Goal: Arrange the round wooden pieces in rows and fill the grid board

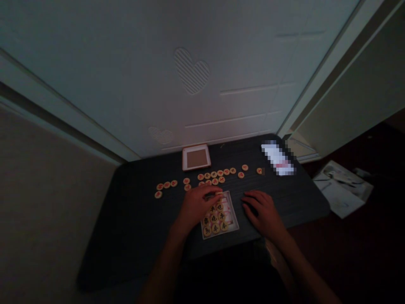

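A small open box [232,219] on the dark table [142,219] holds several round wooden game pieces with dark characters. My left hand [198,207] hovers over the box's upper left corner, fingers curled as if pinching a piece; what it holds is hidden. My right hand [261,211] lies flat on the table just right of the box, fingers stretched toward the left. Beyond the hands, several round pieces with red characters [215,176] lie scattered in a loose row.
The box lid [196,157] lies upside down at the table's far edge against a pale door. A blurred white object [278,158] sits at the far right of the table. Papers [343,188] lie on the floor to the right.
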`<state>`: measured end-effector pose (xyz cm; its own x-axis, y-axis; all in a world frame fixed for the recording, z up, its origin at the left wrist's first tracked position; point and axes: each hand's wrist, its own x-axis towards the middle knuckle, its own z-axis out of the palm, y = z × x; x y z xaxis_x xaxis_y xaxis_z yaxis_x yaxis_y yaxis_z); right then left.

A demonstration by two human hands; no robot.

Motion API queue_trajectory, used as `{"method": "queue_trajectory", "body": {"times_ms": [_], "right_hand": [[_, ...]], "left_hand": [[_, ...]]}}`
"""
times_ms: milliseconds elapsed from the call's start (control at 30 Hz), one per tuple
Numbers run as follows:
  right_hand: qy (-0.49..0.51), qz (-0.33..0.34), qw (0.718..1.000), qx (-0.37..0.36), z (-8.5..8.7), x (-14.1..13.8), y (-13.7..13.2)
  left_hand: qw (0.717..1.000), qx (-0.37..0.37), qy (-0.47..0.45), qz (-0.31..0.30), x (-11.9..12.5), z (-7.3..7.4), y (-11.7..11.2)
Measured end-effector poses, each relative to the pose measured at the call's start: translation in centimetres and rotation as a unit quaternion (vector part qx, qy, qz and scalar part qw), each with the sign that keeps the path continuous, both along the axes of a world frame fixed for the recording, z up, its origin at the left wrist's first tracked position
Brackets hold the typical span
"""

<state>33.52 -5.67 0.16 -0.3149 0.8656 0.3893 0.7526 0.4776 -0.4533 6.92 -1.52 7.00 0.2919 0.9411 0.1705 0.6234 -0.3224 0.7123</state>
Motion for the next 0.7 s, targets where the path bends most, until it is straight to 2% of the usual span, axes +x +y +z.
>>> {"method": "queue_trajectory", "body": {"times_ms": [167,433,567,700], "right_hand": [[-0.002,0.001,1.0,0.002,0.0,0.1,0.0],[0.002,0.002,1.0,0.005,0.0,0.0,0.0],[0.002,0.0,1.0,0.001,0.0,0.0,0.0],[0.002,0.0,1.0,0.001,0.1,-0.1,0.0]], "left_hand": [[0.999,-0.011,-0.027,0.014,0.5,-0.4,-0.3],[0.998,-0.039,-0.046,-0.003,1.1,-0.5,-0.6],[0.999,-0.041,-0.019,-0.01,1.2,-0.4,-0.7],[0.999,-0.002,0.031,-0.018,1.3,-0.4,-1.0]]}}
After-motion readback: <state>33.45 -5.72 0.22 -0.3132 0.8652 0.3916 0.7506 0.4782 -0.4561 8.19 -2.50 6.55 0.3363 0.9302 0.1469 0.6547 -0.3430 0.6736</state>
